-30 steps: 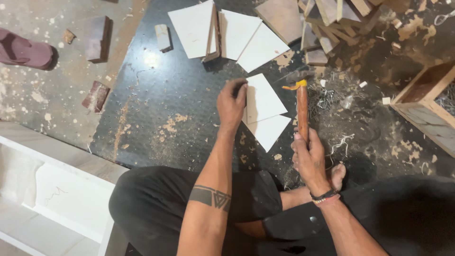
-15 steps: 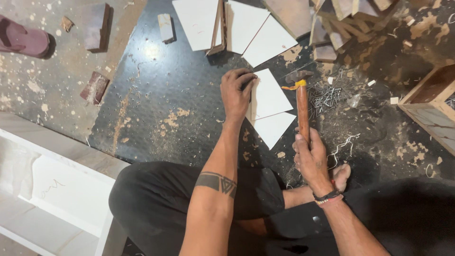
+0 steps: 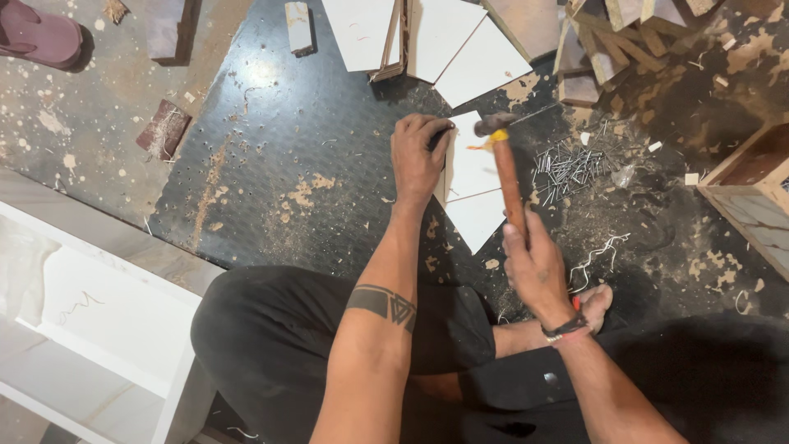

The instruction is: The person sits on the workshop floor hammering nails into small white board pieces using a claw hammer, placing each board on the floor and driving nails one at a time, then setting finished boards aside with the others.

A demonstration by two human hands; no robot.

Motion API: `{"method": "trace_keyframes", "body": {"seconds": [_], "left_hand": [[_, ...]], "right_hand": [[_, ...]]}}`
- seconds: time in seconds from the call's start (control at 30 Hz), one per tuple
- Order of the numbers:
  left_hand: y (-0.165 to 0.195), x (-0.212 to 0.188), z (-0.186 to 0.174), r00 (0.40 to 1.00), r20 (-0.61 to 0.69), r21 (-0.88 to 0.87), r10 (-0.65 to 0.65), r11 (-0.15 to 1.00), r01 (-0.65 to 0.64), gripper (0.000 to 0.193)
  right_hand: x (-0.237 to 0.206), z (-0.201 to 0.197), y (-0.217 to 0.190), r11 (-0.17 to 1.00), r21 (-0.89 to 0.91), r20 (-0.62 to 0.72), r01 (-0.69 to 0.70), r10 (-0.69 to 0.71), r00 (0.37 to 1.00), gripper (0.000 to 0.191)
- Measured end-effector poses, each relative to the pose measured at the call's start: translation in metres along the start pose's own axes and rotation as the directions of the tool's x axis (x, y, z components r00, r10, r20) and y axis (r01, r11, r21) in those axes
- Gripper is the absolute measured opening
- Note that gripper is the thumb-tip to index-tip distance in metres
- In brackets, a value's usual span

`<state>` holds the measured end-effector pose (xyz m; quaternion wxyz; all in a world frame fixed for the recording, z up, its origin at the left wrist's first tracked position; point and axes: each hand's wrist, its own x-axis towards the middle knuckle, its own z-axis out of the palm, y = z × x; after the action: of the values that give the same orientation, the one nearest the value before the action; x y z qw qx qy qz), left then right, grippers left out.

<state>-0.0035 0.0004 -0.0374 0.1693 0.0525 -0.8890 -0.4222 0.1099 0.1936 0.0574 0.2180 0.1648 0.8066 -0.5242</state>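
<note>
I sit cross-legged on a dark mat. My left hand point(image 3: 419, 156) presses on the left edge of a white board piece point(image 3: 472, 168), fingers pinched at its top edge; what they pinch is too small to tell. My right hand point(image 3: 538, 263) grips the wooden handle of a hammer point(image 3: 505, 177), whose metal head hovers over the board's upper right corner, close to my left fingertips. A second white triangular piece point(image 3: 478, 218) lies just below the first.
A heap of nails point(image 3: 567, 168) lies right of the hammer. More white boards point(image 3: 448, 41) and wood scraps point(image 3: 625, 33) sit at the top. A wooden box point(image 3: 752, 193) is at the right, a white shelf unit point(image 3: 99, 312) at the left, a sandal point(image 3: 37, 37) top left.
The hammer head has come down from above the board to its top right corner, near my left fingers. The view has shifted slightly; my left hand stays on the board.
</note>
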Motion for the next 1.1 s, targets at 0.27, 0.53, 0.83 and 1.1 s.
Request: {"method": "trace_keyframes", "body": {"seconds": [0.27,0.53,0.83,1.1], "left_hand": [[-0.003,-0.004,0.001,0.998,-0.017,0.030,0.056,0.998,-0.056,0.020],[-0.004,-0.003,0.002,0.999,-0.009,0.041,0.052,0.998,-0.052,0.023],[-0.005,-0.005,0.003,0.999,-0.020,0.017,0.039,0.999,-0.038,0.019],[-0.003,-0.005,0.001,0.998,-0.021,0.027,0.052,0.998,-0.051,0.015]], "right_hand": [[0.009,0.008,-0.013,0.922,-0.280,-0.042,0.268,-0.290,0.956,0.049],[0.011,0.012,-0.016,0.898,-0.397,-0.040,0.190,-0.224,0.974,0.053],[0.002,0.008,-0.026,0.908,-0.309,-0.042,0.284,-0.312,0.949,0.053],[0.018,-0.004,-0.010,0.980,-0.083,0.031,0.179,-0.177,0.984,0.037]]}}
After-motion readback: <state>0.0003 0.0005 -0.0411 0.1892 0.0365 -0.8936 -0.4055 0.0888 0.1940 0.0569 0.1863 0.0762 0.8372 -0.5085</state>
